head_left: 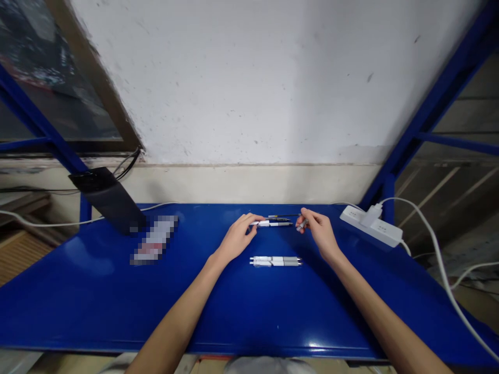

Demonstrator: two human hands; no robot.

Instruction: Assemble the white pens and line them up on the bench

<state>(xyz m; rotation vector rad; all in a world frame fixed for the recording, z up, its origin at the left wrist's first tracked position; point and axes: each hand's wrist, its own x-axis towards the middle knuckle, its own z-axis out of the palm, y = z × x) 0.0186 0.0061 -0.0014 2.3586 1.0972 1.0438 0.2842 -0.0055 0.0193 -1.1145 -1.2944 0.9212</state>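
My left hand (238,235) has its fingers bent around the left end of a white pen barrel (273,224), from which a thin dark refill tip sticks out on the right. Just behind it lies another slim dark refill (283,219). My right hand (318,231) pinches the end of a thin black refill (287,215) pointing left, and a small grey pen grip (301,225) shows under its fingers. Nearer to me, two white pens with grey grips (276,261) lie side by side, tips to the right.
All this lies on a blue table (234,317) against a pale wall. At the right stands a white power strip (372,226) with a plug and cable. A black box-like object (113,202) leans at the left, beside a blurred-out packet (156,240).
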